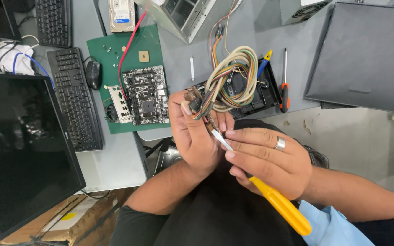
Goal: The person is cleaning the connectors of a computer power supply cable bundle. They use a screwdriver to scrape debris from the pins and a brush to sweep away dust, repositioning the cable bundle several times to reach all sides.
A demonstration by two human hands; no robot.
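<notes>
We see the left hand with fingers closed on a small connector trailing a limp, light cable bundle, just right of the motherboard. The right hand grips a yellow-handled screwdriver; the connector looks fragile, best held by its body.

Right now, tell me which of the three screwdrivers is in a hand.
The yellow screwdriver, gripped by the right hand with its tip at the connector. The orange screwdriver and blue screwdriver lie untouched on the table.
</notes>
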